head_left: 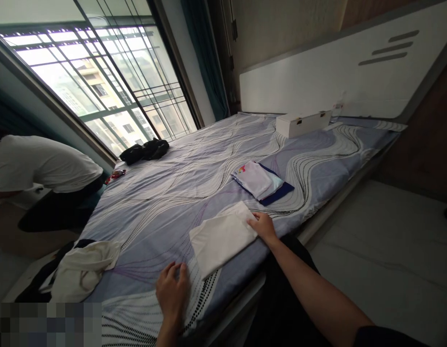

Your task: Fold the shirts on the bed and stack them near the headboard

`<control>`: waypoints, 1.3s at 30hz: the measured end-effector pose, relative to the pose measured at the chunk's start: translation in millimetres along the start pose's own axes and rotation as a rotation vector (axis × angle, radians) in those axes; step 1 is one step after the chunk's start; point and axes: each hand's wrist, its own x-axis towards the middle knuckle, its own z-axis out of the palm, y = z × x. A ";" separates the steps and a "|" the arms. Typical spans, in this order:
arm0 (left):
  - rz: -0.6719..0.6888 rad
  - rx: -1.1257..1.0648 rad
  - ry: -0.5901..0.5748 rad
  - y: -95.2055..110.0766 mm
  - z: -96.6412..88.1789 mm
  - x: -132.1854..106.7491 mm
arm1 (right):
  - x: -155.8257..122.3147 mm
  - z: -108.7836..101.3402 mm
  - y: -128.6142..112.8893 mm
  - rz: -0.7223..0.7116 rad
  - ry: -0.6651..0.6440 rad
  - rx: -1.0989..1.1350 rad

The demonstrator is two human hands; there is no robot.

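1. White cloth (223,238): lies folded nearly flat on the bed (165,173), near its edge, between the two hands; its corners are slightly uneven.
2. Right hand (261,225): appears to pinch the cloth's right edge between thumb and fingers.
3. Left hand (172,289): empty, fingers loosely bent and slightly apart, just beside the cloth's lower left corner; whether it touches the bed cannot be told.
4. Stack (259,180): folded garments, pale over dark blue, just beyond the cloth.
5. Bundle (86,270): whitish, crumpled, left of the left hand.
6. Step in hand: judged to be folding or straightening the cloth.
7. Next move: seems to call for the left hand at the free left edge, with the right hand's hold kept light to avoid creasing.
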 end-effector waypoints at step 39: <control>0.189 -0.174 0.197 -1.9 -9.8 -18.9 | -46.9 59.4 -34.3 -0.160 -0.126 -0.313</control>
